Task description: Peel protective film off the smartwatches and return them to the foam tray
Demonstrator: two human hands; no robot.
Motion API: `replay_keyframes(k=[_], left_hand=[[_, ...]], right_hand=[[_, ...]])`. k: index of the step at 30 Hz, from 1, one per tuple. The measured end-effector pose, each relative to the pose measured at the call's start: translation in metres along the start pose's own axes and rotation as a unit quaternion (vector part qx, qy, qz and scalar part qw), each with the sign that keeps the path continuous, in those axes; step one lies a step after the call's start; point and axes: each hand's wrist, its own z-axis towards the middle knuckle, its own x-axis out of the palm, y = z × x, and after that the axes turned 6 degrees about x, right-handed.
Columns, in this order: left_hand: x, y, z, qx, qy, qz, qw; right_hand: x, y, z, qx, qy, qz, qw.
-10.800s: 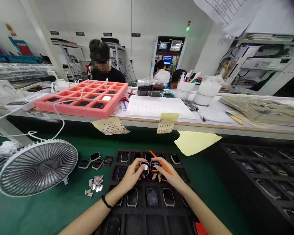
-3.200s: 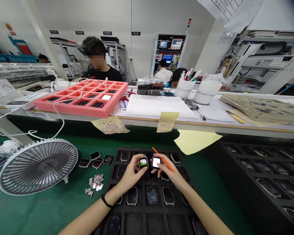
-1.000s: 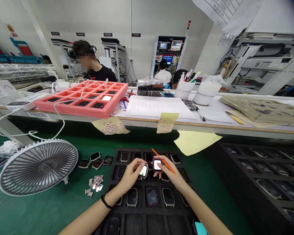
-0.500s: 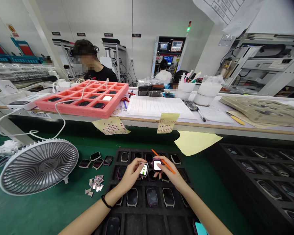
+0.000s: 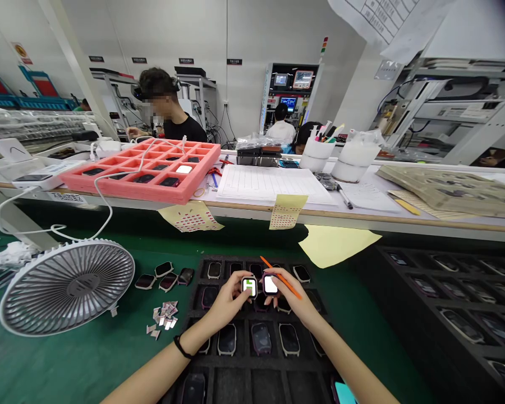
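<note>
Left hand (image 5: pixel 225 306): fingers (image 5: pixel 235 283) closed on a square smartwatch with lit green-and-white screen (image 5: pixel 249 287). Right hand (image 5: pixel 297 303): fingers (image 5: pixel 278 287) pinching a second lit square smartwatch (image 5: pixel 270 285) and a thin orange stylus (image 5: pixel 283 280). Both held above a black foam tray (image 5: pixel 252 363), dark-screened watches (image 5: pixel 226 339) seated in its compartments.

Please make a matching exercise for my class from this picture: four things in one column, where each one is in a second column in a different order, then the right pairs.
Things:
1. orange stick
2. fan
3. pink foam tray
4. watch with green on its screen

Places:
A. on the green mat
B. in the left hand
C. on the bench
D. in the right hand

Right pairs: 1-D, 2-A, 3-C, 4-B
</note>
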Motion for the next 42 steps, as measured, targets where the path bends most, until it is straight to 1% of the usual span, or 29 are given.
replay_keyframes(k=[3, 7, 10, 12, 17, 22, 26, 30, 36, 42], left_hand=[[-0.0005, -0.003, -0.0004, -0.023, 0.001, 0.006, 1.0], [0.0002, -0.0083, -0.0002, -0.024, -0.01, 0.003, 1.0], [0.0007, -0.0106, 0.0002, -0.027, -0.009, -0.009, 1.0], [0.0006, -0.0102, 0.0003, -0.024, -0.01, -0.004, 1.0], [0.0002, -0.0061, 0.0002, -0.011, -0.009, 0.022, 1.0], [0.0004, -0.0039, -0.0005, 0.009, -0.013, 0.058, 0.998], [0.0002, -0.0019, -0.0005, 0.009, -0.004, 0.073, 0.997], [0.0006, -0.0029, -0.0001, 0.003, -0.007, 0.058, 0.998], [0.0009, -0.0058, -0.0012, -0.031, 0.009, 0.033, 0.999], [-0.0006, -0.0011, -0.0018, -0.036, -0.007, 0.013, 0.999]], right_hand=[[-0.0003, -0.0009, 0.0009, -0.003, -0.001, 0.004, 1.0], [-0.0013, -0.0013, 0.001, -0.006, 0.005, -0.002, 1.0], [-0.0017, -0.0014, 0.0002, -0.011, -0.007, -0.013, 1.0], [-0.0017, -0.0017, -0.0001, -0.014, -0.012, -0.025, 1.0], [-0.0016, -0.0038, 0.0007, -0.016, -0.003, -0.038, 0.999], [-0.0021, -0.0052, 0.0015, -0.016, -0.012, -0.023, 1.0], [-0.0024, -0.0049, 0.0011, -0.007, -0.015, -0.013, 1.0], [-0.0026, -0.0043, 0.0012, 0.0, -0.021, -0.006, 1.0], [-0.001, -0.0023, 0.0012, 0.006, -0.032, 0.004, 0.999], [-0.0033, -0.0057, 0.0014, 0.001, -0.021, -0.016, 1.0]])
